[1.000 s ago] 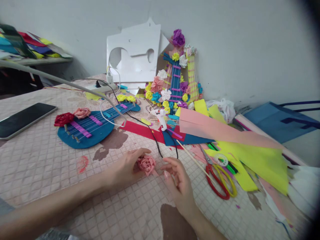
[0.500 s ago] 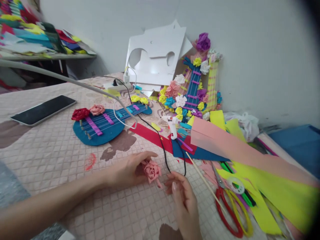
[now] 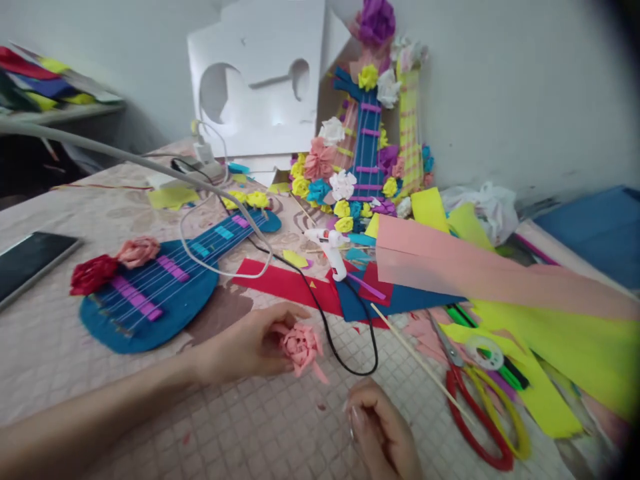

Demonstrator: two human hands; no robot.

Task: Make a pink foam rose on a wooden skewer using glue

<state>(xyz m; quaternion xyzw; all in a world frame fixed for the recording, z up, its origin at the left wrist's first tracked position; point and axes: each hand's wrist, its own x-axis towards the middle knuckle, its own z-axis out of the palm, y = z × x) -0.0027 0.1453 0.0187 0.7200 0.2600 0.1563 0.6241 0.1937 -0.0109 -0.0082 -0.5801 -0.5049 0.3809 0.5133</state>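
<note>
Between the thumb and fingers of my left hand (image 3: 250, 343) is a pink crepe-paper flower (image 3: 301, 348), its petals facing right and a loose strip hanging off its lower edge. My right hand (image 3: 377, 427) is lower and to the right, apart from the flower. Its fingers are curled in with the thumb against them; whether anything is inside is hidden. Beyond the left hand lies a blue felt guitar (image 3: 150, 293) with purple bars, strings, and red, pink and yellow paper flowers. A white glue gun (image 3: 333, 252) stands past the flower, its black cord (image 3: 345, 360) looping toward my right hand.
Red-and-yellow-handled scissors (image 3: 480, 407), a thin wooden stick (image 3: 420, 363) and a tape roll (image 3: 484, 352) lie at right, near yellow and pink paper (image 3: 480, 267). A white cable (image 3: 125, 157) crosses the left side. A phone (image 3: 37, 263) lies far left. Decorated guitars (image 3: 367, 147) lean at the wall.
The view has shifted, with the guitar and phone appearing further left and lower. My right hand has drawn down, away from the flower, and its fingers have curled in. The left keeps the flower.
</note>
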